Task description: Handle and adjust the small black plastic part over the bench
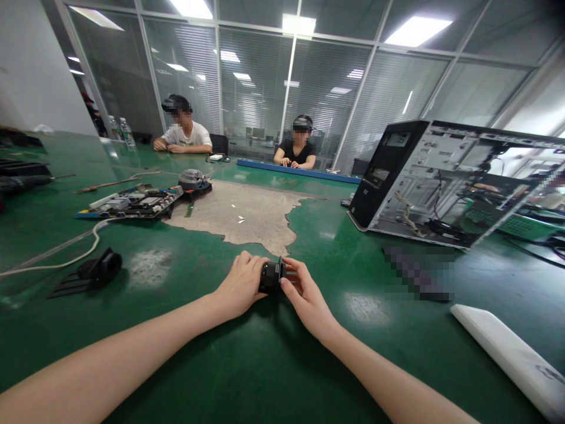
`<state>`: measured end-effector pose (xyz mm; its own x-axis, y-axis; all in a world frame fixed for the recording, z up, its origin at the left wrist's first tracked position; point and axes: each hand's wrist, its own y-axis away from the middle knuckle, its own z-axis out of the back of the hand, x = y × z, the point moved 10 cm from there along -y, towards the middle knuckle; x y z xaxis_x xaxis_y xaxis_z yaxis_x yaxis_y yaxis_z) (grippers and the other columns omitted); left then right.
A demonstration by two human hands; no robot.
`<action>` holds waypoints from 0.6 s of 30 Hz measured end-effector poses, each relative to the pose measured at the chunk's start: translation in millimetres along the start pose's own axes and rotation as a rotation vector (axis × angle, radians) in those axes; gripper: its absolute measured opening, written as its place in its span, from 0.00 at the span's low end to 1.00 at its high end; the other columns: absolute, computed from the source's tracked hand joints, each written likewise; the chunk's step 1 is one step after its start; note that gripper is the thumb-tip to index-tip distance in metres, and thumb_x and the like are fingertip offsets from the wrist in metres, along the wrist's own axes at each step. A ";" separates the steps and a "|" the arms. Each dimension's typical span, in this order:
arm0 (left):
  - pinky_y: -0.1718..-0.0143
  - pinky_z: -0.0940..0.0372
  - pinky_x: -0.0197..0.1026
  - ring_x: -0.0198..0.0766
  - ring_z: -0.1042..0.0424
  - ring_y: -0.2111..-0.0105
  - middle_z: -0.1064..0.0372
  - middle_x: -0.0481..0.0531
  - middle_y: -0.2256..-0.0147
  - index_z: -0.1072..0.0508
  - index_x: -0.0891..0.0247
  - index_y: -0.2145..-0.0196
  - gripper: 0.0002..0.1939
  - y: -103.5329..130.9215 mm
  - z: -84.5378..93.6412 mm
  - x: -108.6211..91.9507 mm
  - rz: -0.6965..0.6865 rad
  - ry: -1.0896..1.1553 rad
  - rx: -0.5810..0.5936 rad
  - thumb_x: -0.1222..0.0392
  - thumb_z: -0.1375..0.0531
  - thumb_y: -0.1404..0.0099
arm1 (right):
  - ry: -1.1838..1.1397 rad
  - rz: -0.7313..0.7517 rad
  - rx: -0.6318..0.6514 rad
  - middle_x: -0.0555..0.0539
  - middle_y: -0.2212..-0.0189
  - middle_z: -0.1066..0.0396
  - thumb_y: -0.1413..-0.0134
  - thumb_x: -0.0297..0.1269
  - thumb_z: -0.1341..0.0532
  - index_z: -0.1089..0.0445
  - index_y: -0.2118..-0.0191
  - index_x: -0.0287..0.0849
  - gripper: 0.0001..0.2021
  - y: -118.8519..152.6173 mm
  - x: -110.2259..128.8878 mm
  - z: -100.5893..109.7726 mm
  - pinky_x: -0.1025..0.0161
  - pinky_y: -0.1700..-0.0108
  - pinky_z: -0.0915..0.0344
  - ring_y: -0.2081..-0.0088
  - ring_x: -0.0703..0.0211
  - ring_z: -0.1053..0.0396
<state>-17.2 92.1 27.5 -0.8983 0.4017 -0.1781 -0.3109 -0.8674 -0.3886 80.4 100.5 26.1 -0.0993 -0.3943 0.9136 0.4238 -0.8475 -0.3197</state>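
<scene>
Black lens-like device (pixel 269 278) is sitting at 12 o'clk, L hand (pixel 242 282) gripping its body w/ bunched fingers, R hand (pixel 311 300) pinching its flat rim (pixel 281 271), so uneven force is prob. risking a slip or crack.

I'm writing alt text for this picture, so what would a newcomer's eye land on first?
Probably the opened computer case at the right, its metal insides exposed. Next, the ragged tan patch interrupting the green tabletop near the middle. Then, front and centre, the left hand and right hand together holding a small black part.
</scene>
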 end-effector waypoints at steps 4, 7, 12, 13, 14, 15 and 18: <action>0.60 0.45 0.46 0.45 0.44 0.61 0.38 0.54 0.58 0.42 0.64 0.53 0.27 -0.7 -1.7 3.3 0.023 0.018 0.002 0.62 0.36 0.49 | -0.038 -0.040 0.044 0.46 0.60 0.35 0.47 0.34 0.46 0.45 0.50 0.45 0.17 0.4 -3.3 -4.2 0.58 0.57 0.35 0.62 0.61 0.33; 0.59 0.45 0.47 0.45 0.44 0.60 0.38 0.54 0.59 0.42 0.63 0.53 0.26 -0.9 -2.9 4.4 0.035 0.040 0.012 0.61 0.37 0.48 | -0.035 0.004 0.016 0.46 0.59 0.35 0.49 0.33 0.44 0.43 0.53 0.45 0.16 1.5 3.6 -0.7 0.59 0.57 0.35 0.60 0.60 0.33; 0.59 0.45 0.46 0.45 0.45 0.61 0.38 0.54 0.59 0.42 0.63 0.53 0.25 -0.4 -1.9 0.9 0.016 0.031 0.017 0.61 0.37 0.48 | -0.007 0.052 -0.041 0.48 0.61 0.35 0.47 0.34 0.45 0.40 0.60 0.45 0.08 2.2 8.0 5.2 0.61 0.56 0.35 0.56 0.60 0.35; 0.59 0.45 0.47 0.45 0.45 0.61 0.38 0.54 0.59 0.42 0.63 0.53 0.25 -0.3 -1.8 0.8 0.017 0.031 0.018 0.61 0.37 0.47 | -0.009 0.046 -0.046 0.48 0.62 0.36 0.47 0.34 0.45 0.40 0.61 0.45 0.07 1.9 6.6 5.6 0.61 0.56 0.35 0.56 0.59 0.35; 0.59 0.46 0.47 0.45 0.45 0.60 0.38 0.54 0.59 0.42 0.63 0.53 0.25 -0.3 -1.8 0.7 0.019 0.033 0.020 0.61 0.38 0.47 | -0.014 0.038 -0.046 0.48 0.62 0.36 0.47 0.35 0.45 0.40 0.60 0.45 0.07 1.4 4.8 5.3 0.61 0.56 0.35 0.56 0.59 0.35; 0.59 0.46 0.47 0.45 0.44 0.60 0.38 0.54 0.58 0.42 0.63 0.53 0.25 -0.3 -1.8 0.8 0.020 0.035 0.021 0.61 0.38 0.47 | -0.020 0.027 -0.042 0.48 0.61 0.36 0.47 0.35 0.45 0.41 0.59 0.45 0.08 1.0 2.7 4.7 0.61 0.56 0.34 0.56 0.59 0.35; 0.59 0.46 0.47 0.45 0.44 0.60 0.38 0.54 0.58 0.42 0.63 0.53 0.25 -0.4 -1.5 1.3 0.019 0.038 0.019 0.61 0.38 0.47 | -0.032 -0.008 -0.004 0.46 0.59 0.37 0.46 0.35 0.46 0.44 0.53 0.45 0.14 0.0 -2.6 0.3 0.60 0.56 0.35 0.57 0.60 0.34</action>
<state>-17.8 93.4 26.1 -0.8919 0.3954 -0.2196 -0.2997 -0.8803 -0.3677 81.0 101.7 23.9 -0.0742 -0.3756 0.9238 0.4196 -0.8521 -0.3128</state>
